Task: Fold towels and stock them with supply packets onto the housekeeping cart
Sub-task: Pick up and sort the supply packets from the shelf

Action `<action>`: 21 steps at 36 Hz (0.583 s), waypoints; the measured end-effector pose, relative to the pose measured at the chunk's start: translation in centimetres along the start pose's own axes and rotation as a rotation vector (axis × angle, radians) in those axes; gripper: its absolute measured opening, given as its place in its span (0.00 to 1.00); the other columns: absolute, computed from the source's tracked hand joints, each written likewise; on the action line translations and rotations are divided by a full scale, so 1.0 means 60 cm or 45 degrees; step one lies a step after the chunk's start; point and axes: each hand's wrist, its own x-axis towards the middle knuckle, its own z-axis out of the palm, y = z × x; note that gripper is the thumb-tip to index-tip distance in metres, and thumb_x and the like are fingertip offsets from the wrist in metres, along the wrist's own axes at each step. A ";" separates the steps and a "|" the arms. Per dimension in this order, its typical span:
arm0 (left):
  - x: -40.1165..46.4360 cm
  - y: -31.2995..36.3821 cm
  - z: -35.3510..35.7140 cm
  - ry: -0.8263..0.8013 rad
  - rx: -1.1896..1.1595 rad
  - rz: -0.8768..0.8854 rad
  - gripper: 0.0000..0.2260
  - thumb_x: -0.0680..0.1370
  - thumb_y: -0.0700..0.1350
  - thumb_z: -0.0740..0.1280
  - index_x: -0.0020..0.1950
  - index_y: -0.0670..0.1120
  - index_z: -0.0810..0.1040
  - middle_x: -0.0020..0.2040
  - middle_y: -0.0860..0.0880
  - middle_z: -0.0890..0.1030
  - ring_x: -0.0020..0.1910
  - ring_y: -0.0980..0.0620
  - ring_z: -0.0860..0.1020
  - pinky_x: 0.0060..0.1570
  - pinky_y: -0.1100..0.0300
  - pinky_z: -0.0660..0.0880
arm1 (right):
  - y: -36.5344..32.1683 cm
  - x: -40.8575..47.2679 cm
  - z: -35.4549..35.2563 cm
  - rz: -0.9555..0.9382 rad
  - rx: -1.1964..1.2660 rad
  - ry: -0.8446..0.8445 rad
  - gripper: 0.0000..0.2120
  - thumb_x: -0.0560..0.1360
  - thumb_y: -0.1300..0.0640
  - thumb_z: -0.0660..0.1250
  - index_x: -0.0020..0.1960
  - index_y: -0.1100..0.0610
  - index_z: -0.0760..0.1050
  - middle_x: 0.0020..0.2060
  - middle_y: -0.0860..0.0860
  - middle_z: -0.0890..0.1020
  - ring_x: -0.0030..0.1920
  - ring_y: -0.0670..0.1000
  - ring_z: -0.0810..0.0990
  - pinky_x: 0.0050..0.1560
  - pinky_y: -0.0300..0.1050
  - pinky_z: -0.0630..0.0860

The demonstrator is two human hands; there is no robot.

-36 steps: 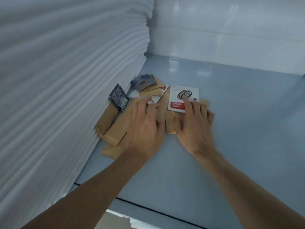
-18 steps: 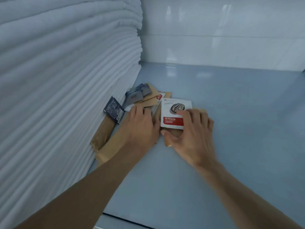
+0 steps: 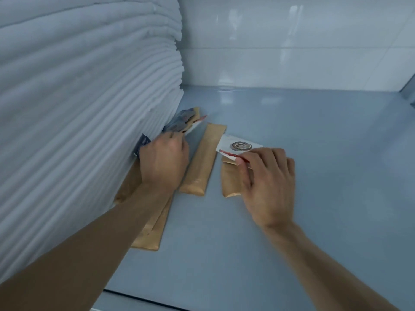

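A tall stack of folded white towels (image 3: 78, 104) fills the left side of the shelf (image 3: 314, 176), its rounded edges bulging out over the blue-grey surface. At its foot lie several brown paper packets (image 3: 155, 223), partly tucked under the towels and partly hidden beneath the left forearm. The left hand (image 3: 165, 162) sits against the towel stack, fingers curled round a bunch of small dark sachets (image 3: 178, 124) and a white one with a red edge, pressing them close to the towels. Just to the right, one long brown packet (image 3: 203, 160) lies flat by itself on the shelf, touching neither hand. Further right, the right hand (image 3: 267, 182) pinches a white packet (image 3: 238, 145) with a round dark picture and a red band, thumb under its near edge and fingers on top, tilting it up. Below that hand lies another short brown packet (image 3: 231, 180), half covered by the palm. The two hands are apart, with the long packet between them. Behind the shelf stands a glossy white tiled wall (image 3: 292, 41).
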 end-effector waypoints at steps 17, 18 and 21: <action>-0.141 0.148 -0.088 0.605 -0.936 -0.434 0.11 0.80 0.42 0.64 0.49 0.40 0.86 0.32 0.46 0.81 0.28 0.56 0.72 0.31 0.66 0.65 | 0.042 -0.027 -0.046 0.723 0.618 0.292 0.07 0.79 0.61 0.67 0.53 0.61 0.82 0.56 0.54 0.77 0.58 0.51 0.72 0.61 0.36 0.70; -0.146 0.160 -0.085 0.584 -0.887 -0.295 0.10 0.81 0.41 0.65 0.52 0.40 0.86 0.37 0.45 0.84 0.31 0.55 0.76 0.34 0.68 0.68 | 0.050 -0.039 -0.060 0.694 0.566 0.245 0.06 0.79 0.60 0.68 0.53 0.60 0.82 0.58 0.54 0.76 0.58 0.50 0.71 0.61 0.31 0.67; -0.164 0.197 -0.070 0.486 -0.827 0.040 0.09 0.81 0.41 0.67 0.56 0.42 0.85 0.51 0.46 0.86 0.47 0.50 0.85 0.40 0.61 0.78 | 0.076 -0.067 -0.104 0.627 0.410 0.141 0.07 0.76 0.63 0.70 0.53 0.58 0.82 0.59 0.55 0.75 0.58 0.48 0.68 0.61 0.24 0.61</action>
